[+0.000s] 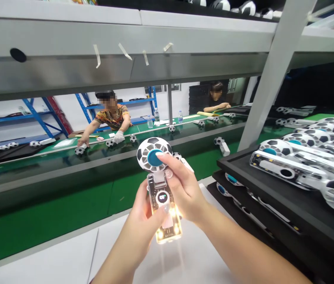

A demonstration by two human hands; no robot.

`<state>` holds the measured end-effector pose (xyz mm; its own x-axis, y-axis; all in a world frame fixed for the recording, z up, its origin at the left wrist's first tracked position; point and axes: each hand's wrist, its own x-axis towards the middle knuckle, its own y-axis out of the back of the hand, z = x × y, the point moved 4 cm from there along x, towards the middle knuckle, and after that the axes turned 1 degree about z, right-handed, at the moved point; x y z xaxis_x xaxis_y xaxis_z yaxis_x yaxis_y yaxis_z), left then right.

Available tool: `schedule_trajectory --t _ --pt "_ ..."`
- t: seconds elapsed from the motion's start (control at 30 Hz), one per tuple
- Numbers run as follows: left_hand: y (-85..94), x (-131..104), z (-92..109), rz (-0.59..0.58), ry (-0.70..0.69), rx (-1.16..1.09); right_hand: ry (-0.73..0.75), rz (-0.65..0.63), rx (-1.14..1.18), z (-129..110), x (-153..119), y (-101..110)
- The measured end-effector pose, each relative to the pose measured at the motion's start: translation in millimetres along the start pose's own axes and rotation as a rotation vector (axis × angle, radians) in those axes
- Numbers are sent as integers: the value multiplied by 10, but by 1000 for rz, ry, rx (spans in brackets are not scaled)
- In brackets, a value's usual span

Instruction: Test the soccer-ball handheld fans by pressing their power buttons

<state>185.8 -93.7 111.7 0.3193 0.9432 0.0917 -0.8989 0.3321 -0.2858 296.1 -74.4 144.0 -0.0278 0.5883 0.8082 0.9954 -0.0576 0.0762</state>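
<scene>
A handheld device (167, 225) with a football-patterned round head (154, 154) and a clear body is held upright in front of me. Its body glows with yellow lights, and a small round display reads about 100. My left hand (145, 219) is wrapped round the body, with the thumb on its front. My right hand (186, 189) grips it from the right, its index fingertip on the blue disc (155, 157) of the head and other fingers near the hinge.
A green conveyor (66, 205) carrying similar devices runs across beyond a white tabletop (119, 256). Stacked black trays (234, 161) of devices stand at right. Two people sit opposite. A grey shelf beam (66, 39) crosses above; a post (269, 79) rises at right.
</scene>
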Motion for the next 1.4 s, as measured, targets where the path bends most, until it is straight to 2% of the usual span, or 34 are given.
schedule_trajectory --t 0.17,0.3,0.53,0.67,0.87,1.0,1.4 --pt "-5 -3 15 -36 15 -1 -15 -12 2 8 1 -4" --pt "-25 -11 10 -107 12 -29 -38 -24 -10 13 1 -11" --pt "-30 -9 -45 -91 42 -78 -72 -50 -42 -7 13 -21" --pt "-1 -5 -27 -84 16 -8 -63 -51 -26 -27 28 -24" --pt "20 -21 -40 -191 50 10 -66 -54 -12 -50 30 -19" --pt "50 -48 -15 -157 53 53 -57 -53 -10 -72 16 -18" --pt "101 -75 -59 -170 18 125 -44 -62 -34 -85 16 4"
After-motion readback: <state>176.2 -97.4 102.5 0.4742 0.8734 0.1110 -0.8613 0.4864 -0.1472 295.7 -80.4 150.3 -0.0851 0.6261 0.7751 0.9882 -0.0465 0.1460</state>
